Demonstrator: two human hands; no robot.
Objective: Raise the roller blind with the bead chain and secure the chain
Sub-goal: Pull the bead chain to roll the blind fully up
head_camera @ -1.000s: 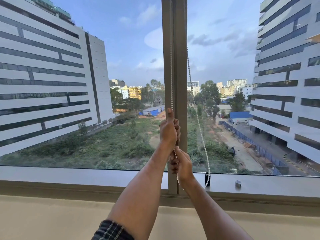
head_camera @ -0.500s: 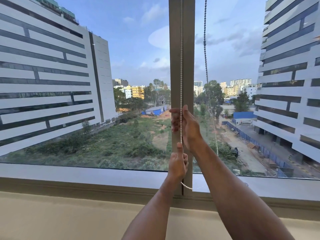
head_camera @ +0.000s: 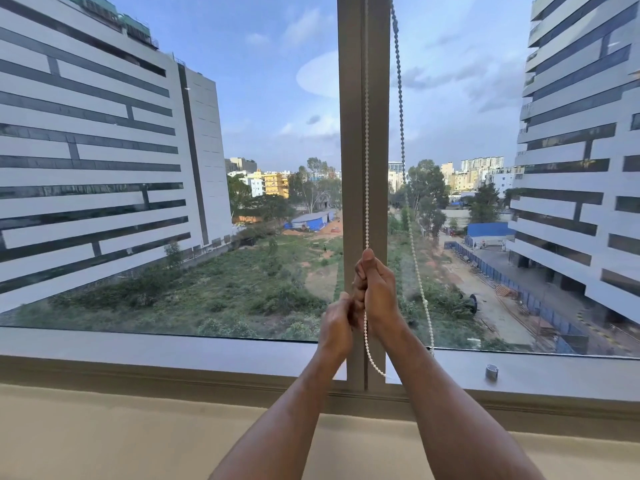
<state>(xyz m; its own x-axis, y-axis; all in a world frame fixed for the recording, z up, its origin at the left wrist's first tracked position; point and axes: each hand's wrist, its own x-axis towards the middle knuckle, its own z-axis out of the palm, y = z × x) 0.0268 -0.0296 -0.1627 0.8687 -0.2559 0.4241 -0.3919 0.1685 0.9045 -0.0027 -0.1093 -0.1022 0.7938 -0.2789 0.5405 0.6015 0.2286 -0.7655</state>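
Note:
A white bead chain (head_camera: 366,140) hangs in a loop in front of the window's centre post (head_camera: 351,133). Its front strand runs straight down the post into my hands; its back strand (head_camera: 401,109) hangs to the right against the glass. My right hand (head_camera: 375,289) is closed around the front strand, thumb up. Just below and left of it, my left hand (head_camera: 336,323) grips the same strand. The loop's slack end curls beneath my wrists near the sill. The blind itself is out of view above.
A wide grey window sill (head_camera: 173,344) runs across below the glass, with a beige ledge (head_camera: 121,438) nearer to me. A small metal chain holder (head_camera: 491,371) sits on the sill to the right of the post. Buildings and a green lot lie outside.
My hands have swapped places hand over hand: the left went from upper grip to lower, the right rose above it. The front strand has travelled downward and the view shifted slightly left.

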